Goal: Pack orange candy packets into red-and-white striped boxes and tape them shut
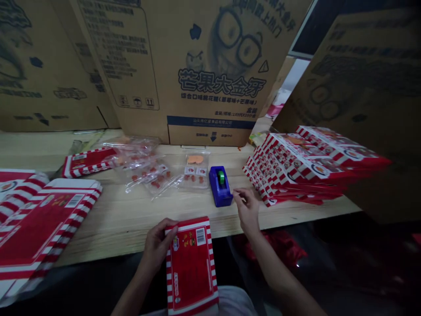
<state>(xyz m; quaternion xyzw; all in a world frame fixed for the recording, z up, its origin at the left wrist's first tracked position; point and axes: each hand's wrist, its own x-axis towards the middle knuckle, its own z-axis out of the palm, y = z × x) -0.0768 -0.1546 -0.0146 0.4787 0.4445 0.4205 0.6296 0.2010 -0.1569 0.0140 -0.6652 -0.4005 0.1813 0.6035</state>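
My left hand (160,242) grips the upper left edge of a red candy box (190,263) with red-and-white striped borders, its barcode side facing up. The box overhangs the table's front edge toward my lap. Beside the front of a blue tape dispenser (221,188), which carries a roll of green tape (221,177), is my right hand (247,210). Its thumb and forefinger are pinched together near the cutting end. Whatever lies between those fingertips is too small to make out. Just left of the dispenser lies a clear plastic tray (194,169) with orange and red sweets.
Several clear packs of sweets (144,164) lie at centre left, near another red box (88,161). Flat striped boxes (42,228) cover the left side. A stack of striped boxes (296,166) stands at right. Large cardboard cartons (197,57) wall off the back.
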